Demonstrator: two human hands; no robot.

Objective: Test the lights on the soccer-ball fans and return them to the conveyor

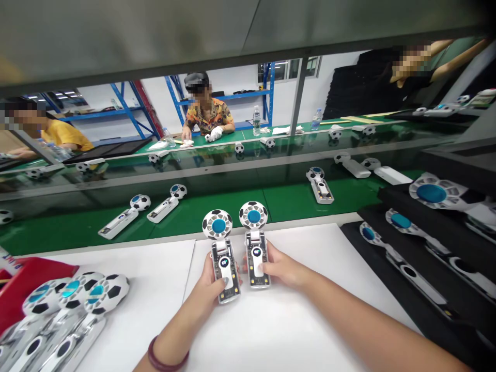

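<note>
The round black screen (223,262) on one clear-fronted, football-headed handheld device (221,248) read "100", as did its matching twin (255,240); blue lettering (14,264) by the red plastic bin (41,276) was unclear.

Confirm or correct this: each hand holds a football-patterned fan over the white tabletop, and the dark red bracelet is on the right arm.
The arm is wrong: the head view shows the dark red bracelet on the left arm. The rest stands: left hand and right hand each hold a football-patterned fan over the white tabletop.
</note>
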